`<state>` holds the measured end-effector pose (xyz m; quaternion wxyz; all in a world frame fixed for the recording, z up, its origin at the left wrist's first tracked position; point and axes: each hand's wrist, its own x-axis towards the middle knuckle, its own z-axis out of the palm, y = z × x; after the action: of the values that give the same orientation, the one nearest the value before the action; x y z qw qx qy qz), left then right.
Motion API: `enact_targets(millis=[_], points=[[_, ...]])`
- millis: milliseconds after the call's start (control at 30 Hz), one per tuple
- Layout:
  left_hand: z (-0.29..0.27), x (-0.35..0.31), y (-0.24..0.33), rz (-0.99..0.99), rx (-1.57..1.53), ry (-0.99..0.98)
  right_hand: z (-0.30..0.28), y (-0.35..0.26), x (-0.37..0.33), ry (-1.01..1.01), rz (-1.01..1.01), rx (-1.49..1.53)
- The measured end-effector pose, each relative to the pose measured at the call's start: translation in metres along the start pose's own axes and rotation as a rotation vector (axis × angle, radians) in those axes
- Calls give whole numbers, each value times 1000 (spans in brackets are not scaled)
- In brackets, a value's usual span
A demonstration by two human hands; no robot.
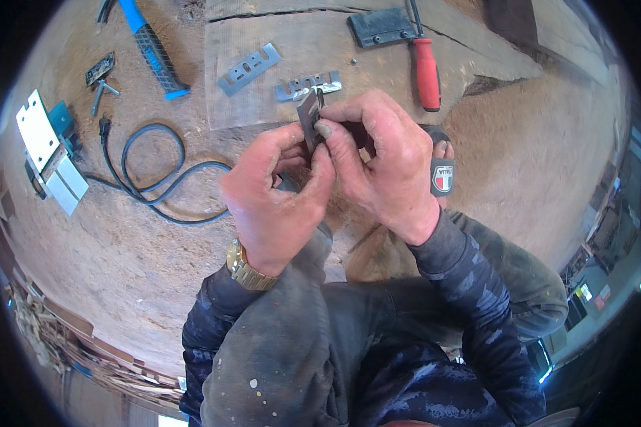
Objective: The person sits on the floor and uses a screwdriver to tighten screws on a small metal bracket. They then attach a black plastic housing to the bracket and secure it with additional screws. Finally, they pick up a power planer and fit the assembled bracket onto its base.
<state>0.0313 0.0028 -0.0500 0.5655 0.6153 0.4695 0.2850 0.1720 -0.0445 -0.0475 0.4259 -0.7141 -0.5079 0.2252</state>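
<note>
My left hand (274, 196) and my right hand (388, 153) meet over the near edge of a wooden board. Both are closed on a small dark metal piece (307, 119), held upright between the fingertips; its lower part is hidden by my fingers. Just beyond it on the board lies a slotted metal plate (290, 90), shiny along one edge and partly covered by the held piece. A second slotted plate (250, 69), like a planer blade holder, rests to its left. A tiny nut or bolt (354, 62) sits to the right of the plates.
The wooden board (228, 35) also carries a dark bolted block (377, 30) and a red-handled screwdriver (426, 75). At left are a blue-handled hammer (157, 60), a T-shaped wrench (101, 96), a looped black cord (181, 149) and what looks like an upturned electric planer (39, 132).
</note>
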Motion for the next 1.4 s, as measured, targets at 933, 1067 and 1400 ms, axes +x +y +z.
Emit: enact_targets(millis=[933,1067,1400], points=[[-17,10,-10,-477,-638,-41,-5,96,32,-44,-119,-478],[-17,10,-10,-484,-675,-45,-8,81,39,-75,-106,-428],[-12,13,-7,-444,-676,-56,-25,7,21,-224,-148,11]])
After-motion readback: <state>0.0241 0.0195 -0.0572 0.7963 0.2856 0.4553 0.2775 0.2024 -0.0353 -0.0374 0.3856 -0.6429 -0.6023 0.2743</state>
